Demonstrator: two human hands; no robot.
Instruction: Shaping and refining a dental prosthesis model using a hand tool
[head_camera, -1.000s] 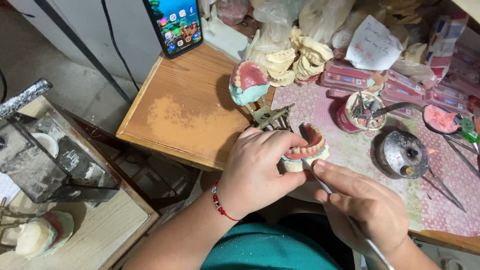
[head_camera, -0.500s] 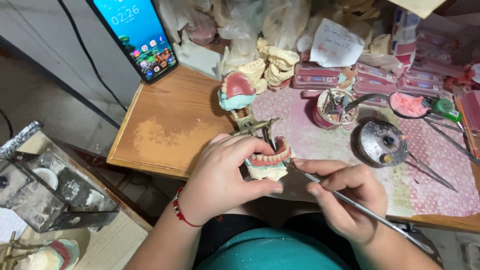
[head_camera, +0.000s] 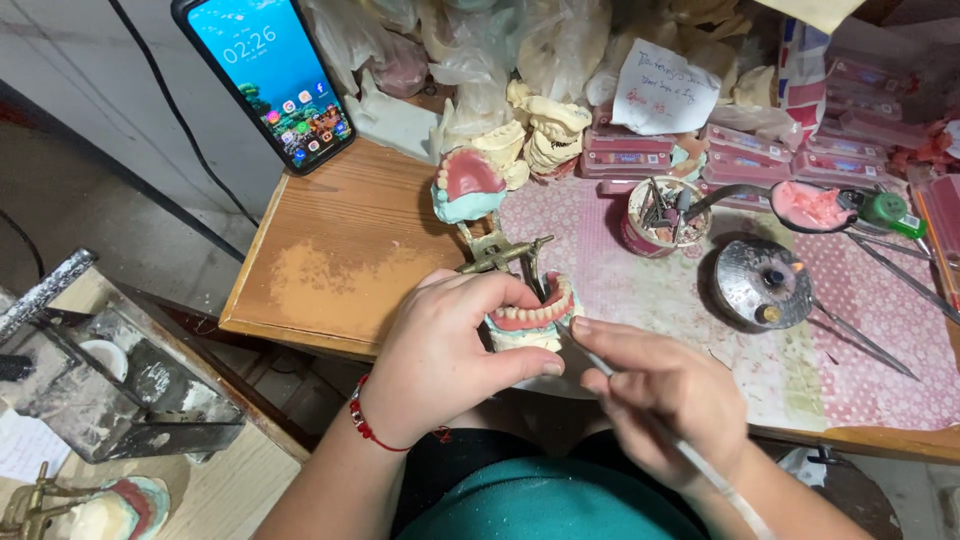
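Observation:
My left hand (head_camera: 447, 360) grips a denture model (head_camera: 533, 322) with pink wax gums and white teeth on a pale plaster base, held at the near edge of the wooden table (head_camera: 335, 265). A brass articulator (head_camera: 497, 252) rises behind it to an upper cast (head_camera: 467, 185) tilted open. My right hand (head_camera: 662, 393) holds a thin metal carving tool (head_camera: 700, 462); its tip meets the teeth on the model's right side.
A phone (head_camera: 272, 78) leans against the wall at back left. Plaster casts (head_camera: 545, 130), pink wax boxes (head_camera: 745, 150), a cup of burs (head_camera: 662, 215), a round metal burner (head_camera: 764, 283) and long instruments (head_camera: 865, 340) crowd the patterned mat (head_camera: 860, 390). A metal stand (head_camera: 110, 385) sits lower left.
The view has shifted, so the scene sits a little differently in frame. My right hand has drawn closer to the model, and the tool tip now touches the teeth.

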